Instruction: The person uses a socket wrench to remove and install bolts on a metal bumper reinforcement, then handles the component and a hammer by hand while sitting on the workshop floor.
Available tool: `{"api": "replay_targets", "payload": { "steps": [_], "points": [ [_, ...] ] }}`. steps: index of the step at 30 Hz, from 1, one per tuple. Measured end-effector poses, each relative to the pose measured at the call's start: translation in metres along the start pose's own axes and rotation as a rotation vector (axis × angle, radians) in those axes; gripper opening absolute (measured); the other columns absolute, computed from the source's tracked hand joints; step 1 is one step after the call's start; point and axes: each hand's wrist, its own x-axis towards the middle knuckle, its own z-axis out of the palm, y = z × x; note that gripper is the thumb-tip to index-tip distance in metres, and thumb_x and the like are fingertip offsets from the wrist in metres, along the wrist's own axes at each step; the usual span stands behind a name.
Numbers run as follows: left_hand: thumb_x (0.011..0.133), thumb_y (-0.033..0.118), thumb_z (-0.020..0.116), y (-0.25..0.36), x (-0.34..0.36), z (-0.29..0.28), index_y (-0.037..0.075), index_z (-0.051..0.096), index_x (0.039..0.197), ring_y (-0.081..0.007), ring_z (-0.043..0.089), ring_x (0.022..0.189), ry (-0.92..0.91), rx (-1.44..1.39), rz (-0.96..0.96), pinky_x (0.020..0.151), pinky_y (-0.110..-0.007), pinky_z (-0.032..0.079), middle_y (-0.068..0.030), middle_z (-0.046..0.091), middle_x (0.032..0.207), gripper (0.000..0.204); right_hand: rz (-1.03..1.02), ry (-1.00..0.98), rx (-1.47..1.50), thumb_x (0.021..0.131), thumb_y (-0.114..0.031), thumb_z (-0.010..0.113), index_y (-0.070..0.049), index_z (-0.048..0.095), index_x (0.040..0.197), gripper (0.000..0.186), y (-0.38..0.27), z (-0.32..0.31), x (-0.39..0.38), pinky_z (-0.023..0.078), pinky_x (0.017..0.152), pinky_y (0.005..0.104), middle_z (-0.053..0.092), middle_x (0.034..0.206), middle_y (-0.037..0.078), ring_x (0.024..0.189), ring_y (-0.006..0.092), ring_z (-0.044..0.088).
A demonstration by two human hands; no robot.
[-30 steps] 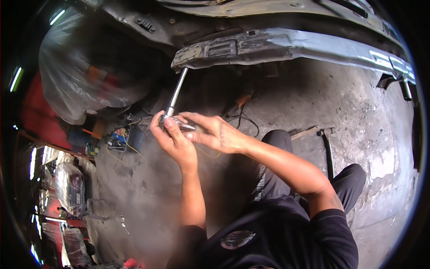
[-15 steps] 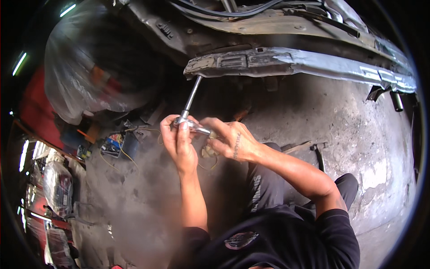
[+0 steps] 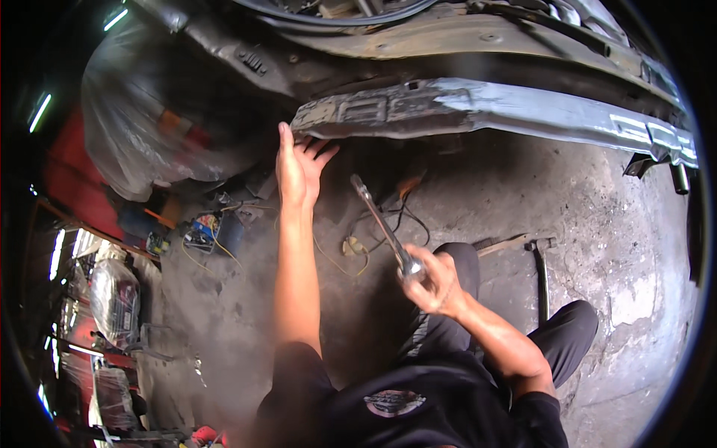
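My left hand point(image 3: 299, 168) is raised with fingers apart at the underside of the left end of a metal beam point(image 3: 545, 116); its fingertips appear at the beam, though exact contact is unclear. The beam is dark and scuffed on the left, pale grey to the right. My right hand point(image 3: 437, 284), lower and near my right knee, grips a chrome ratchet with a long extension point(image 3: 379, 220). The extension points up and left, its tip apart from the beam; the ratchet head is partly within my blurred fingers.
Car underbody metal point(image 3: 418, 41) is above the beam. A plastic-covered object point(image 3: 119, 104) stands at upper left. On the concrete floor point(image 3: 560, 224) lie cables point(image 3: 414, 216), a box of small items point(image 3: 213, 231) and a long-handled metal tool point(image 3: 544, 276). A plastic-wrapped part point(image 3: 113, 302) is at lower left.
The extension has come away from the beam's end and tilted, moving down and right in my right hand. My left hand has let go of the tool and moved up to the beam.
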Motion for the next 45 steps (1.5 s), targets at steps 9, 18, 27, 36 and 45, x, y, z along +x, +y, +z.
{"api": "replay_targets", "payload": {
  "steps": [9, 18, 27, 36, 45],
  "points": [
    [0.097, 0.021, 0.056, -0.021, 0.035, 0.039, 0.006, 0.055, 0.117, -0.0284, 0.066, 0.096, 0.324, 0.008, 0.134, 0.074, -0.054, 0.059, -0.0114, 0.065, 0.108, 0.024, -0.12, 0.051, 0.003, 0.073, -0.019, 0.082, 0.005, 0.061, 0.116, 0.053, -0.032, -0.09, -0.034, 0.047, 0.047, 0.0308, 0.059, 0.061, 0.004, 0.049, 0.0188, 0.062],
    [0.097, 0.017, 0.055, -0.023, 0.046, 0.025, 0.003, 0.06, 0.111, -0.03, 0.068, 0.091, 0.381, -0.053, 0.192, 0.073, -0.049, 0.059, -0.0145, 0.067, 0.106, 0.02, -0.002, 0.032, -0.025, 0.066, -0.013, 0.08, 0.001, 0.063, 0.12, 0.059, -0.049, -0.128, -0.072, 0.053, 0.05, 0.0304, 0.068, 0.067, 0.005, 0.051, 0.0185, 0.066],
    [0.095, 0.018, 0.052, -0.019, 0.053, 0.017, 0.001, 0.063, 0.112, -0.0326, 0.069, 0.099, 0.455, 0.006, 0.044, 0.077, -0.051, 0.059, -0.0151, 0.069, 0.109, 0.026, 0.006, 0.183, 0.094, 0.069, -0.005, 0.074, 0.004, 0.061, 0.124, 0.057, -0.065, -0.164, -0.09, 0.055, 0.06, 0.029, 0.071, 0.082, 0.013, 0.063, 0.019, 0.069],
    [0.099, 0.026, 0.048, -0.016, 0.055, 0.004, 0.004, 0.06, 0.119, -0.0329, 0.065, 0.106, 0.388, 0.148, -0.005, 0.085, -0.061, 0.055, -0.0152, 0.066, 0.115, 0.032, 0.538, 0.106, 0.396, 0.076, 0.006, 0.064, 0.003, 0.059, 0.125, 0.049, -0.068, -0.173, -0.108, 0.051, 0.069, 0.0236, 0.071, 0.102, 0.011, 0.076, 0.0079, 0.062],
    [0.098, 0.029, 0.053, -0.01, 0.043, 0.027, 0.009, 0.057, 0.119, -0.0296, 0.061, 0.105, 0.356, 0.248, -0.01, 0.085, -0.059, 0.052, -0.012, 0.063, 0.115, 0.029, 0.435, 0.042, 0.206, 0.071, -0.004, 0.074, 0.0, 0.065, 0.116, 0.047, -0.092, -0.163, -0.071, 0.053, 0.073, 0.0315, 0.069, 0.097, 0.011, 0.08, 0.0206, 0.067]
  ]
}}
